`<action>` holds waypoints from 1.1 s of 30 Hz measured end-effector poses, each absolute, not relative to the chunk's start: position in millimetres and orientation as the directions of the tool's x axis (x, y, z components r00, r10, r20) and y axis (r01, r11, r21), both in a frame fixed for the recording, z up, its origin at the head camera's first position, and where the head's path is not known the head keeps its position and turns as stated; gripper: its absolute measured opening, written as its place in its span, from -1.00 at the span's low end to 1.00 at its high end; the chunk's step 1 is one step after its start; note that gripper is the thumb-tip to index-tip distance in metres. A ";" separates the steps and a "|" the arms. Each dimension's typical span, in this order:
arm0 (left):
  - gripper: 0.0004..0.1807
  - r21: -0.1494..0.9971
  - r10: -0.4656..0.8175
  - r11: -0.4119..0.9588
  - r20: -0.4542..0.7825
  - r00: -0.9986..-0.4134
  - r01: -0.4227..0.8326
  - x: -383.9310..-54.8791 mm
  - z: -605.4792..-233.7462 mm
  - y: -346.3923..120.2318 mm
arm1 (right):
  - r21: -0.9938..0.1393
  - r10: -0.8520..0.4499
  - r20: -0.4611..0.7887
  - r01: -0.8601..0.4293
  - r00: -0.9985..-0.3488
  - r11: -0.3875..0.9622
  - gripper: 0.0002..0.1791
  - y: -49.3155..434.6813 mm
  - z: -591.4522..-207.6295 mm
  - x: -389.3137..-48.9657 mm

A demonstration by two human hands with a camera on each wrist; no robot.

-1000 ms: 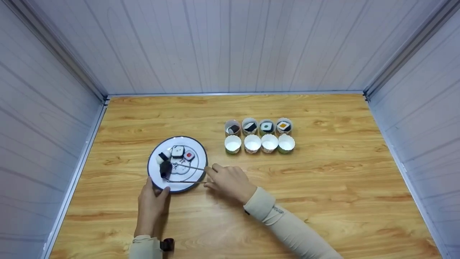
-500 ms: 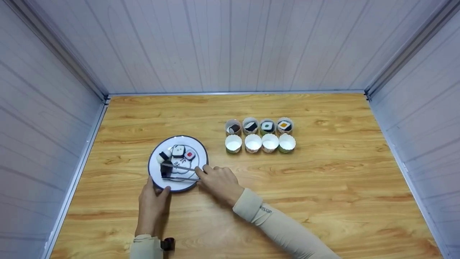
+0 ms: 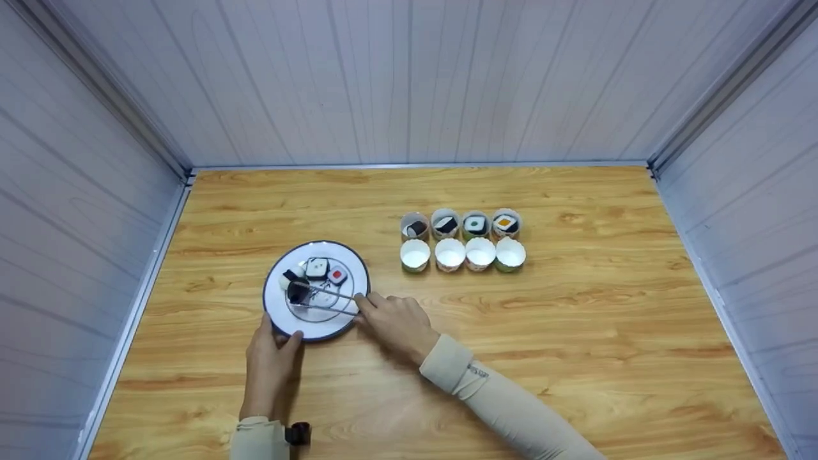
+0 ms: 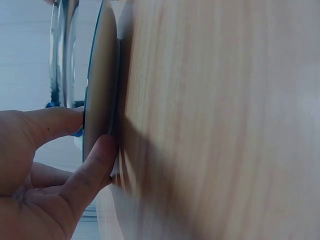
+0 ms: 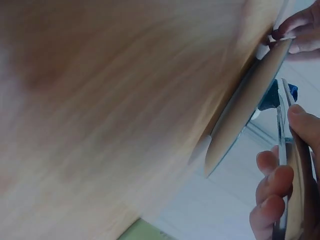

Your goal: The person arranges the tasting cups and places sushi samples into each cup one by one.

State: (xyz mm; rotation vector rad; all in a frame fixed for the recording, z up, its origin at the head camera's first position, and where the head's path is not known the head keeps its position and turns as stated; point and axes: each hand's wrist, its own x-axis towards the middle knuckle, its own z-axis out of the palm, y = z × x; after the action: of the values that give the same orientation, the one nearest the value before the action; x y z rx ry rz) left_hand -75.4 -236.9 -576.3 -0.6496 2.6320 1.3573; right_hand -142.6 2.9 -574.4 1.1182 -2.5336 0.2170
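My left hand grips the near left rim of a white plate with a blue edge. In the left wrist view its fingers press the plate's side and underside. My right hand holds metal tongs, whose serrated tips stand on both sides of a dark sushi piece at the plate's left. Behind that piece lie a white one with a black band, a square white-topped one and a smaller one with a red centre.
Two rows of small paper cups stand right of the plate. In the back row, cups hold sushi pieces, among them one with an orange centre. White insides show in the front cups, such as the left one. Panel walls enclose the wooden table.
The tongs have moved left over the plate, and their tips have drawn closer together around the dark sushi piece. That piece has shifted slightly toward the back. The left hand keeps its place.
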 end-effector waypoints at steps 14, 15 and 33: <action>-0.11 0.748 -0.316 0.504 -0.307 -0.898 -0.432 -76.4 -576.1 -237.5 | -0.194 -0.598 0.414 -0.709 -0.686 0.678 -0.61 58.2 -557.8 -145.3; -0.12 0.748 -0.316 0.505 -0.305 -0.898 -0.431 -76.4 -576.1 -237.3 | -0.216 -0.589 0.415 -0.704 -0.693 0.676 -0.61 63.3 -556.3 -145.6; -0.13 0.728 -0.318 0.503 -0.345 -0.883 -0.465 -77.9 -575.5 -237.1 | -0.298 -0.442 0.424 -0.583 -0.790 0.756 -0.56 152.9 -541.6 -141.8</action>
State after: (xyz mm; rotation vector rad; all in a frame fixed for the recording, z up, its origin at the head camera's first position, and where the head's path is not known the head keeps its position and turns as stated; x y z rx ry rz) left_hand -77.9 -237.1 -575.5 -0.6769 2.5766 1.3247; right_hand -141.8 152.9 -541.6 0.7916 -2.6259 0.6033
